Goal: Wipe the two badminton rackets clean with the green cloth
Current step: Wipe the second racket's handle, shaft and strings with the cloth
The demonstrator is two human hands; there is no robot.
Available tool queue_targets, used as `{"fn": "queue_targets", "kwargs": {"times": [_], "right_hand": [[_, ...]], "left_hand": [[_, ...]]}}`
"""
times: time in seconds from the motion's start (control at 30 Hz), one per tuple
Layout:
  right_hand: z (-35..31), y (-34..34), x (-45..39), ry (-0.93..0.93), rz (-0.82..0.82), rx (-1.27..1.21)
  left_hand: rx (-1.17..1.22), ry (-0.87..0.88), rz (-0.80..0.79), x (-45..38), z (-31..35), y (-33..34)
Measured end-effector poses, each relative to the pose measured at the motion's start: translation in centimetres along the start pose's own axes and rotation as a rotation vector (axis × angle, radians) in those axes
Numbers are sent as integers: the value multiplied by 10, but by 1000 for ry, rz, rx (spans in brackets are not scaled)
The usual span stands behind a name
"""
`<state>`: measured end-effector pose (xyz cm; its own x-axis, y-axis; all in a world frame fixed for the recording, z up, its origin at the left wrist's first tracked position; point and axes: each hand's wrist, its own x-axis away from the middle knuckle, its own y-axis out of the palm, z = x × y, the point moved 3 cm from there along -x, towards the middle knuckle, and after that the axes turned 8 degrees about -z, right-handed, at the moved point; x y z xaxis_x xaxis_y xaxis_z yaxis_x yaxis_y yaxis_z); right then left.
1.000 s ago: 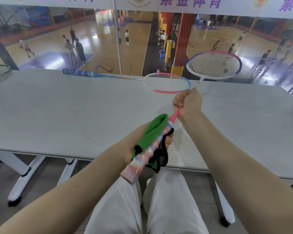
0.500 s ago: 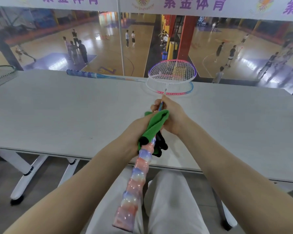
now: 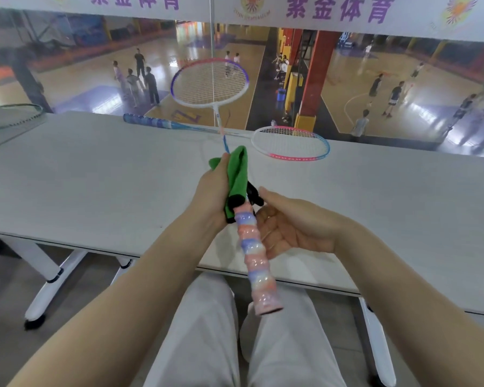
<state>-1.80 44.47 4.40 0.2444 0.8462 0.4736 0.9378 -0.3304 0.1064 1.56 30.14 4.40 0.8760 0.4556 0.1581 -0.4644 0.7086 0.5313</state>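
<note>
Green cloth (image 3: 236, 174) wrapped round the shaft of the raised racket (image 3: 217, 107), just above its pink-and-lilac grip. Held there by the left hand (image 3: 211, 196), fingers curled about cloth and shaft together. Right hand (image 3: 294, 227) open and relaxed just beside the grip, palm turned toward it, holding nothing; whether it brushed the grip could not be told. Head of the racket lifted clear of the tabletop (image 3: 95, 191), pointing away toward the window. Second racket (image 3: 291, 142) flat at the far edge of the tabletop, blue handle to the left, untouched by either hand. Judged as mid-wipe on the shaft of the first racket, with the frame, strings and the second racket likely yet to do. Best done by taking the grip firmly in the right hand first, then sliding the cloth up the shaft in one steady pull, squeezing lightly and twisting a little so all sides got rubbed. Worth watching: a loose butt end could swing, and the thin shaft should not be bent.
</note>
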Motion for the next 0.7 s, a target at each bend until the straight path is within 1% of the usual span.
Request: {"fn": "queue_targets", "kwargs": {"times": [0.1,0.17,0.23,0.33,0.37,0.47,0.53,0.6,0.7], "right_hand": [[-4,11,8,36,-101,98],[-4,17,8,8,-111,82],[-3,19,4,-44,-55,49],[0,14,1,-94,91,172],[2,12,2,-92,106,211],[13,3,10,-69,75,268],[18,-4,17,-49,56,265],[23,-12,22,-21,46,261],[27,-22,27,47,-2,233]], "left_hand": [[-56,34,40,-7,0,-4],[-108,51,34,-12,-3,-6],[-144,84,42,-18,-7,-11],[-210,121,80,-30,-8,-21],[-209,126,85,-34,-6,-25],[-130,145,131,-49,9,-42],[-88,139,175,-59,16,-55],[-97,117,192,-65,17,-63],[-82,152,220,-69,22,-67]]}}
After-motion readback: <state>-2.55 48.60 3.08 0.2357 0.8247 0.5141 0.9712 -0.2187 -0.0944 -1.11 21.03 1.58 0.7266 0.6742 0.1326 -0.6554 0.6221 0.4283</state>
